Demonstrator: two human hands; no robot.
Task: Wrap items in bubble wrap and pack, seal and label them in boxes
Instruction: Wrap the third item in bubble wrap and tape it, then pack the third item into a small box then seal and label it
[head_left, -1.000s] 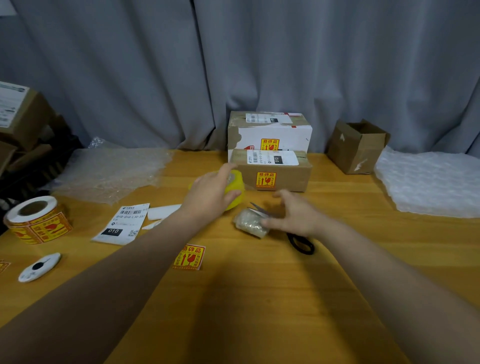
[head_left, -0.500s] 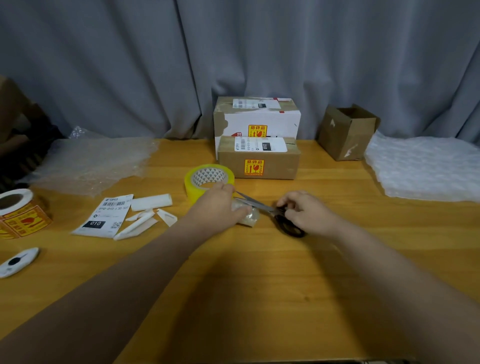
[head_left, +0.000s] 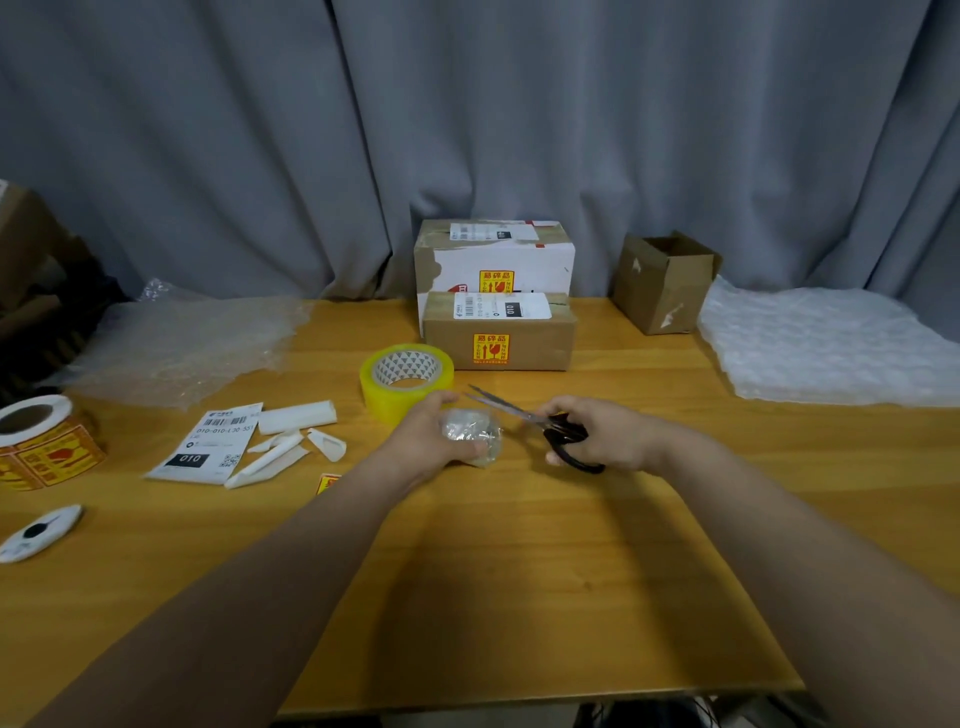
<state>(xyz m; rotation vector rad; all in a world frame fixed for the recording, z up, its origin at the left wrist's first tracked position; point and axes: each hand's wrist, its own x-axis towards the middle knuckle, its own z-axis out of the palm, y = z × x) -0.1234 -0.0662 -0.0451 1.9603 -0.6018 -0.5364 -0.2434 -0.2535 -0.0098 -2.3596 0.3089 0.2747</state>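
Bubble-wrapped item (head_left: 468, 432) in left hand (head_left: 426, 441), tape roll (head_left: 379, 397) just behind, scissors (head_left: 501, 404) beside.

tape roll (head_left: 407, 379) left of small box (head_left: 500, 332) | open box (head_left: 665, 280) right

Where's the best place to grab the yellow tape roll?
Grip the wall of the yellow tape roll from above. It lies flat with its core open upward, so the wall can be pinched between core and outside. Its left side is free.
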